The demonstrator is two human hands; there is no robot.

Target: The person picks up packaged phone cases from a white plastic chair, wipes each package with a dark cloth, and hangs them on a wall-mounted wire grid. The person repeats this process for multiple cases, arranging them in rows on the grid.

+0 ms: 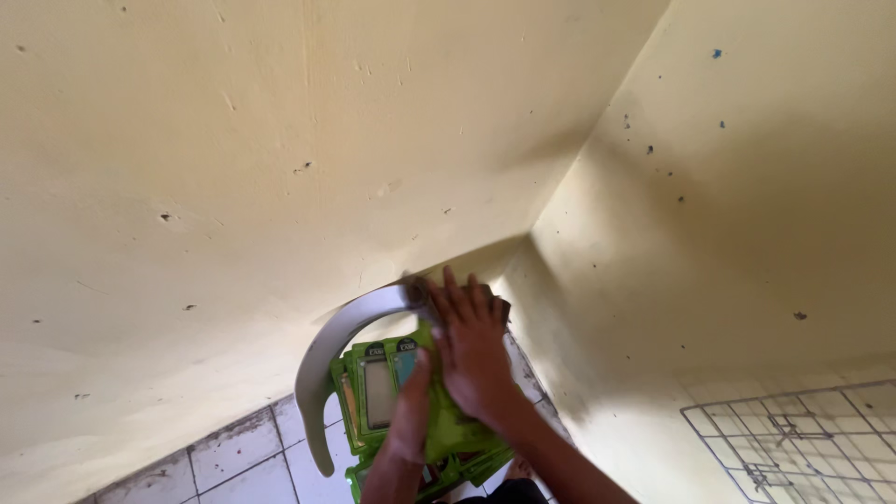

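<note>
Most of what we see is bare cream wall (280,140), filling the upper left and centre of the frame and meeting a second wall (747,233) at a corner that runs down toward the lower middle. At the lower right edge a white wire grid rack (793,439) leans against that second wall, and at the lower left a patch of pale floor tiles (233,457) shows. In the lower centre stands a grey plastic chair (327,364), its curved back sweeping from the corner down to the left, and on its seat lies a stack of green flat packages (373,392), their long axis running roughly up and down the frame. Our right hand (471,350) lies flat on top of the stack, fingers spread and pointing up toward the corner, palm pressing the upper green package (448,429) so that the pile sits directly beneath it. Our left hand (411,411) comes up from the bottom edge just left of the right hand, fingers together and laid along the pack's left side; whether the thumb grips beneath we cannot tell. The right hand covers more of the stack.
</note>
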